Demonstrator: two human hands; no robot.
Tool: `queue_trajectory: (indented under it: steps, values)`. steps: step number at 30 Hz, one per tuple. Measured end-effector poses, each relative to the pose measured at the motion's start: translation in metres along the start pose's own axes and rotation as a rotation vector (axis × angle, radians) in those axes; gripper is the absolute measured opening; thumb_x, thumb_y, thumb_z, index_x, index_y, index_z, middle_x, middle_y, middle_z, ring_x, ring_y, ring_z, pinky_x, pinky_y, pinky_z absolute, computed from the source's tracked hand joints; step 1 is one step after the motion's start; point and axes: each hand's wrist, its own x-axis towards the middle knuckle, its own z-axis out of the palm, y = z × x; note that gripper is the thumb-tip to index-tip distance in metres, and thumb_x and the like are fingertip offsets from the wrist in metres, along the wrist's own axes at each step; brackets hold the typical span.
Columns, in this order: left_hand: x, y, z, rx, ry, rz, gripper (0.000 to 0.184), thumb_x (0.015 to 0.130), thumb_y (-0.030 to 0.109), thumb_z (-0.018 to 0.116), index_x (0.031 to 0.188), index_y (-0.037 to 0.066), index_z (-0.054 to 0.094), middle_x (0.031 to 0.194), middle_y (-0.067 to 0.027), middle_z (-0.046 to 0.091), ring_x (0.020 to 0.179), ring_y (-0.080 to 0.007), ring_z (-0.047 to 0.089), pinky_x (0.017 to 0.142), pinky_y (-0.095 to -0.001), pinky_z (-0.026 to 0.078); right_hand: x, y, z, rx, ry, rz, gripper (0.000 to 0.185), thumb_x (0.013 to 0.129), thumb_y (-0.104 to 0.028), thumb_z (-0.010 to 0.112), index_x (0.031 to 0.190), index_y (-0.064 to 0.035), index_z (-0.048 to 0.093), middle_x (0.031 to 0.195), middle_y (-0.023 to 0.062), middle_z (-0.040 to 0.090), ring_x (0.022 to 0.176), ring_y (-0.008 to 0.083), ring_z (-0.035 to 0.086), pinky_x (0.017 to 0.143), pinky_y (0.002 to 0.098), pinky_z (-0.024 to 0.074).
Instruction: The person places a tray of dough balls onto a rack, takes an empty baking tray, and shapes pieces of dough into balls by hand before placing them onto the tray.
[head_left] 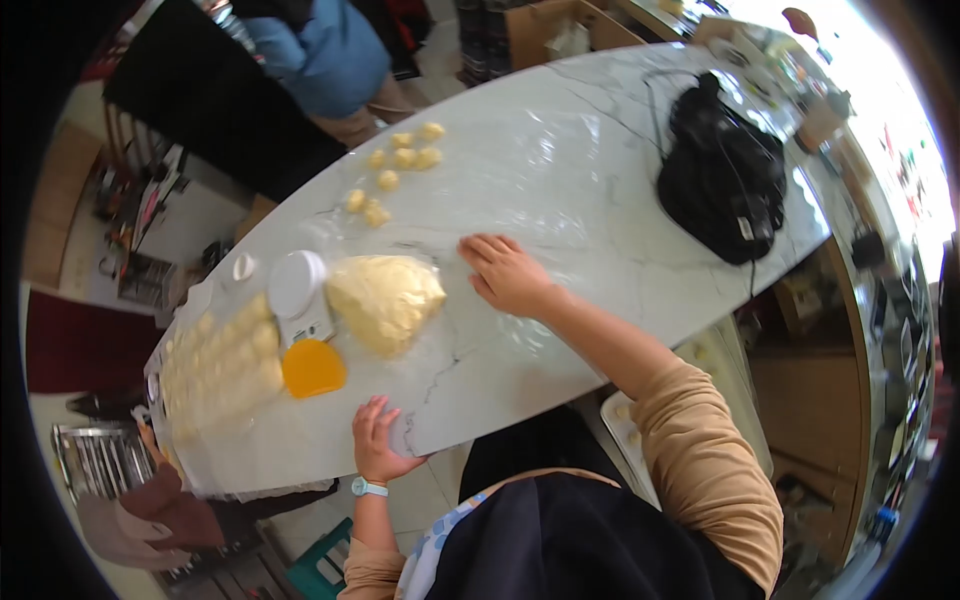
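Observation:
My right hand point(510, 276) lies palm down on the marble-patterned table, fingers stretched out, right of a mound of pale yellow dough point(388, 300) that looks wrapped in clear plastic. Nothing shows in it. My left hand point(377, 446), with a light-coloured watch at the wrist, rests at the near table edge, fingers apart and holding nothing. Nearest to it is an orange dough scraper point(314, 368). Beyond the scraper stands a white kitchen scale point(298, 288) with a round top. Several small dough balls point(404, 158) sit loosely grouped toward the far edge.
Rows of pale dough pieces point(222, 362) lie under plastic at the left. A black bag point(722, 175) with a cord lies on the right. Clear plastic sheeting point(545, 145) covers part of the table point(600, 215). One person point(325, 55) stands beyond the table, another point(140, 520) at lower left.

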Motion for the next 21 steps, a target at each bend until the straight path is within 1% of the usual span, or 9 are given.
queue_trajectory:
  steps: [2, 3, 5, 9, 12, 15, 17, 19, 21]
  values:
    - [0.002, -0.002, -0.001, -0.007, 0.006, 0.003, 0.085, 0.047, 0.042, 0.092, 0.117, 0.012, 0.056, 0.135, -0.0140, 0.051, 0.128, -0.0373, 0.046, 0.109, -0.0520, 0.035, 0.048, 0.010, 0.037, -0.050, 0.054, 0.019, 0.047, 0.093, -0.023, 0.054, 0.135, -0.0031, 0.050, 0.141, 0.0148, 0.049, 0.132, 0.0301, 0.044, 0.112, 0.0444, 0.0319]
    - [0.002, -0.002, -0.002, -0.010, 0.003, -0.010, 0.083, 0.049, 0.046, 0.091, 0.117, 0.012, 0.056, 0.135, -0.0129, 0.052, 0.129, -0.0354, 0.046, 0.109, -0.0520, 0.034, 0.073, 0.006, 0.047, -0.068, 0.086, 0.035, 0.047, 0.094, -0.023, 0.053, 0.136, -0.0028, 0.049, 0.142, 0.0146, 0.049, 0.132, 0.0303, 0.045, 0.112, 0.0446, 0.0322]
    - [0.003, -0.001, -0.004, -0.024, -0.012, -0.030, 0.080, 0.054, 0.052, 0.088, 0.118, 0.014, 0.058, 0.135, -0.0106, 0.052, 0.130, -0.0317, 0.047, 0.109, -0.0520, 0.033, 0.114, 0.000, 0.067, 0.035, 0.128, 0.064, 0.047, 0.094, -0.024, 0.053, 0.137, -0.0049, 0.049, 0.143, 0.0143, 0.048, 0.131, 0.0302, 0.045, 0.112, 0.0440, 0.0323]
    - [0.004, -0.002, -0.004, -0.023, -0.030, -0.054, 0.078, 0.055, 0.052, 0.087, 0.116, 0.014, 0.060, 0.134, -0.0102, 0.054, 0.130, -0.0304, 0.048, 0.110, -0.0506, 0.033, 0.164, -0.016, 0.090, 0.157, 0.159, 0.058, 0.043, 0.094, -0.025, 0.056, 0.134, -0.0112, 0.054, 0.141, 0.0119, 0.051, 0.132, 0.0306, 0.046, 0.112, 0.0444, 0.0332]
    - [0.003, -0.002, -0.009, -0.026, -0.040, -0.062, 0.077, 0.055, 0.052, 0.088, 0.116, 0.014, 0.061, 0.133, -0.0099, 0.055, 0.129, -0.0301, 0.049, 0.110, -0.0500, 0.034, 0.183, -0.003, 0.113, 0.090, 0.002, -0.050, 0.036, 0.092, -0.017, 0.056, 0.127, -0.0146, 0.061, 0.136, 0.0120, 0.056, 0.130, 0.0323, 0.048, 0.111, 0.0440, 0.0351]
    - [0.005, 0.002, -0.010, -0.037, -0.028, -0.060, 0.077, 0.054, 0.051, 0.088, 0.116, 0.014, 0.061, 0.133, -0.0096, 0.055, 0.128, -0.0301, 0.049, 0.109, -0.0498, 0.034, 0.173, 0.008, 0.122, 0.397, 0.151, 0.076, 0.033, 0.090, -0.009, 0.054, 0.121, -0.0116, 0.064, 0.131, 0.0129, 0.060, 0.125, 0.0341, 0.052, 0.107, 0.0422, 0.0399]
    - [0.004, 0.001, -0.011, -0.042, -0.028, -0.062, 0.077, 0.054, 0.050, 0.088, 0.116, 0.014, 0.061, 0.133, -0.0092, 0.055, 0.128, -0.0301, 0.050, 0.109, -0.0496, 0.035, 0.152, -0.012, 0.092, 0.629, 0.323, 0.344, 0.030, 0.092, -0.007, 0.052, 0.119, -0.0087, 0.064, 0.126, 0.0156, 0.061, 0.119, 0.0323, 0.056, 0.103, 0.0385, 0.0438]
    - [0.004, 0.001, -0.011, -0.047, -0.008, -0.058, 0.078, 0.053, 0.051, 0.088, 0.116, 0.014, 0.060, 0.133, -0.0086, 0.055, 0.128, -0.0299, 0.049, 0.109, -0.0493, 0.035, 0.114, -0.017, 0.074, 0.845, 0.330, 0.433, 0.025, 0.096, -0.011, 0.053, 0.117, -0.0049, 0.064, 0.122, 0.0161, 0.062, 0.110, 0.0264, 0.060, 0.095, 0.0351, 0.0463]
    - [0.001, 0.001, -0.009, -0.055, -0.005, -0.053, 0.079, 0.053, 0.053, 0.088, 0.117, 0.014, 0.060, 0.133, -0.0081, 0.055, 0.129, -0.0295, 0.049, 0.109, -0.0492, 0.035, 0.062, -0.031, 0.040, 0.742, 0.218, 0.444, 0.025, 0.096, -0.021, 0.056, 0.115, -0.0067, 0.064, 0.117, 0.0169, 0.061, 0.100, 0.0330, 0.061, 0.087, 0.0399, 0.0481]
